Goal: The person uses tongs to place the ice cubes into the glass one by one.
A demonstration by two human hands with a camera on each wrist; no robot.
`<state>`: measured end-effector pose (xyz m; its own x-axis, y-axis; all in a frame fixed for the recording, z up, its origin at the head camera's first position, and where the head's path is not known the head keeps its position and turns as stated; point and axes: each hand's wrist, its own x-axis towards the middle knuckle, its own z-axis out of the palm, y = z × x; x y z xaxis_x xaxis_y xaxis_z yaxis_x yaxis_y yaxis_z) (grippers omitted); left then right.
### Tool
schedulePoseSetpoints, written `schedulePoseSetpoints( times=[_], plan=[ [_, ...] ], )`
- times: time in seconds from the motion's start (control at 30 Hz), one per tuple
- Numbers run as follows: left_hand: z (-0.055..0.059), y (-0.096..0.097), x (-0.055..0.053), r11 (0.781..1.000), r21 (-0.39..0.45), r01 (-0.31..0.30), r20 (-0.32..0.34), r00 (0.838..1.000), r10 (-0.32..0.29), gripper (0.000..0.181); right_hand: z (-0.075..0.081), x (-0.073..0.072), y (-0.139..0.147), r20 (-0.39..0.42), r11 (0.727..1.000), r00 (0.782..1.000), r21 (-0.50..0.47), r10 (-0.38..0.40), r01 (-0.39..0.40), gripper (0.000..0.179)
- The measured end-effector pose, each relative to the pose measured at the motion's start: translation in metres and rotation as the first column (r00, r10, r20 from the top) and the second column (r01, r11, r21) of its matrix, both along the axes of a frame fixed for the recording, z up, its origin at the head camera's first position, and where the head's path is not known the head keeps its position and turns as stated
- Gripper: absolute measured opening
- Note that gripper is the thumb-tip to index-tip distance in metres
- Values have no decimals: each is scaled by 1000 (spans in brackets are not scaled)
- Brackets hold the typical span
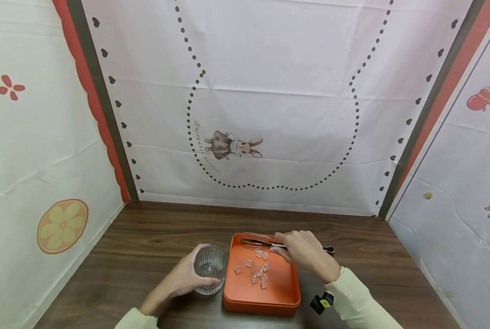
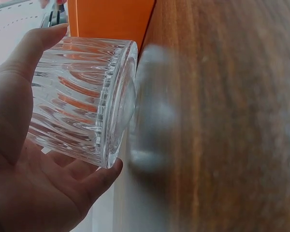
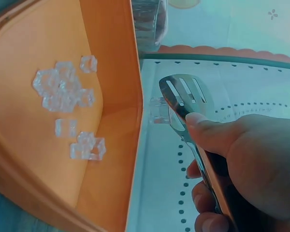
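Observation:
My left hand (image 1: pixel 183 275) grips a clear ribbed glass (image 1: pixel 210 262) round its side, just left of the orange tray (image 1: pixel 279 297). In the left wrist view the glass's base is close over the wooden surface. My right hand (image 1: pixel 304 250) holds metal tongs (image 1: pixel 265 242) over the tray's far part. The right wrist view shows their slotted end (image 3: pixel 183 92) with one clear cube (image 3: pixel 158 112) at it, the cube partly hidden behind the near arm. Several more clear cubes (image 3: pixel 60 87) lie loose on the tray's floor.
A dark wooden table (image 1: pixel 158 233) lies under everything. White printed cloth (image 1: pixel 277 114) hangs at the back, with cloth walls at both sides. A small black device (image 1: pixel 322 302) is by my right sleeve (image 1: pixel 357 297). The tray has raised walls.

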<state>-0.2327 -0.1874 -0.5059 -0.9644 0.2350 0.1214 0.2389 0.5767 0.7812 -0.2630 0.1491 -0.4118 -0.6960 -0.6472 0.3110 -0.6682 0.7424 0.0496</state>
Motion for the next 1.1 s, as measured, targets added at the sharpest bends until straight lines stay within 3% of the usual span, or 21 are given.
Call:
schedulePoseSetpoints(
  times=[0.43,0.8,1.1],
  plan=[
    [0,-1,0,1000,-10,17,-7,1000,-17,94,13,4,-19,-43,998,997,-23,58,-59,34],
    [-3,-3,0,999,19,30,-53,998,-29,94,22,7,-41,-14,997,997,8,81,-81,28],
    [-3,-3,0,999,22,33,-44,999,-32,93,28,13,-63,47,994,994,31,101,-102,29]
  ],
)
